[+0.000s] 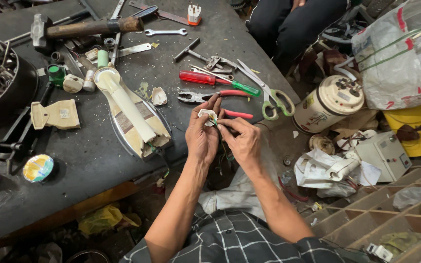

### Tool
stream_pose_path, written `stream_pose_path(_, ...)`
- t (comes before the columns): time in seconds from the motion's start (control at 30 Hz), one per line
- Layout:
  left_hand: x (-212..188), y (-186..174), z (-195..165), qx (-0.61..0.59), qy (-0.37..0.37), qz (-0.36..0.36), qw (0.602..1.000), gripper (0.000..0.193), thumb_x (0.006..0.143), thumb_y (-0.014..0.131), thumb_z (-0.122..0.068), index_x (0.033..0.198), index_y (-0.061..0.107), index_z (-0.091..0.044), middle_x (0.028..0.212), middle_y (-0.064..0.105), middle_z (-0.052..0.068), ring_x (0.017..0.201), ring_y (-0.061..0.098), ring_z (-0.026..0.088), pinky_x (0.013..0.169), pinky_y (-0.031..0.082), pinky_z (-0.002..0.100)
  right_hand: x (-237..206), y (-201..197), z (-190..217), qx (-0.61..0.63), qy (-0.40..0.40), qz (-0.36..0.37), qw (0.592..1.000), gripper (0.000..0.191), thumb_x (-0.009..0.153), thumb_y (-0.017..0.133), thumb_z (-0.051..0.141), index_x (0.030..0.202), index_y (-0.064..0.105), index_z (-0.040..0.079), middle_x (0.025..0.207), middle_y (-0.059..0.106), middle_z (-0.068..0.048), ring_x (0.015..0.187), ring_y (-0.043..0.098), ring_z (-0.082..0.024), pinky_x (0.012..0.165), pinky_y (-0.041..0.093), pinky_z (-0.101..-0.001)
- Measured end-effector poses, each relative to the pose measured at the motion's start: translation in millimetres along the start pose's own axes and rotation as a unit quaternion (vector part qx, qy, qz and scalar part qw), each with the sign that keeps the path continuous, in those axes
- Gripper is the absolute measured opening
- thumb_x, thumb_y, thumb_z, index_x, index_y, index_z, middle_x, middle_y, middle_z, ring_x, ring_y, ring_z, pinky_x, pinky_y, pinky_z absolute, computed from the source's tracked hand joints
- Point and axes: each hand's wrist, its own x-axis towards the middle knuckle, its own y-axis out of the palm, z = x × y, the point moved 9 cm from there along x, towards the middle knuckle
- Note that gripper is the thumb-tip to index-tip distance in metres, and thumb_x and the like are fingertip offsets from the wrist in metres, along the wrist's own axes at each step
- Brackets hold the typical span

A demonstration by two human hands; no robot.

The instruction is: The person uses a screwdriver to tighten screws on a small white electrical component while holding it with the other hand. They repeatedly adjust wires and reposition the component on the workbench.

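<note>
Lying on the bench: one hammer (81, 28), one pair of scissors (266, 92), two screwdrivers (219, 82) (red, green), one spanner (165, 32), one pliers (210, 96).

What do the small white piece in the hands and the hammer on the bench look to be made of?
Small white piece, pinched between left hand and right hand: probably moulded plastic, smooth, matte, off-white. Hammer: dull grey metal head; brown handle, likely wood, worn and darkened.
</note>
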Motion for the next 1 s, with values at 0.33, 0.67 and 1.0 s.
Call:
stream_pose_path(0.33, -22, 2, 20, -0.001, 0.001, 0.009, 1.000, 0.026, 0.098, 0.048, 0.006, 0.122, 0.053, -0.002, 0.152, 0.048, 0.028, 0.146, 0.045, 0.038, 0.119, 0.042, 0.046, -19, -21, -3, -0.050, -0.029, 0.000, 0.998, 0.022, 0.082, 0.082, 0.008, 0.104, 0.079, 0.007, 0.091, 0.073, -0.008, 0.072, 0.070, -0.019, 0.063, 0.054, -0.0315)
stream_pose_path(0.67, -35, 4, 36, 0.010, 0.012, 0.009, 1.000, 0.027, 0.097, 0.046, 0.008, 0.122, 0.052, -0.002, 0.154, 0.046, 0.029, 0.147, 0.043, 0.041, 0.120, 0.039, 0.048, -33, -41, -15, -0.033, 0.002, -0.003, 0.999, 0.019, 0.082, 0.084, 0.011, 0.101, 0.080, 0.008, 0.086, 0.074, -0.005, 0.068, 0.070, -0.013, 0.059, 0.053, -0.0272)
stream_pose_path(1.0, -28, 18, 47, 0.015, 0.019, 0.018, 1.000, 0.031, 0.096, 0.044, 0.012, 0.123, 0.051, -0.001, 0.155, 0.044, 0.030, 0.149, 0.041, 0.041, 0.121, 0.040, 0.047, -29, -36, -60, 0.117, 0.114, 0.004, 0.987, 0.017, 0.086, 0.082, 0.010, 0.103, 0.079, 0.007, 0.086, 0.075, 0.001, 0.072, 0.065, -0.005, 0.066, 0.053, -0.0222)
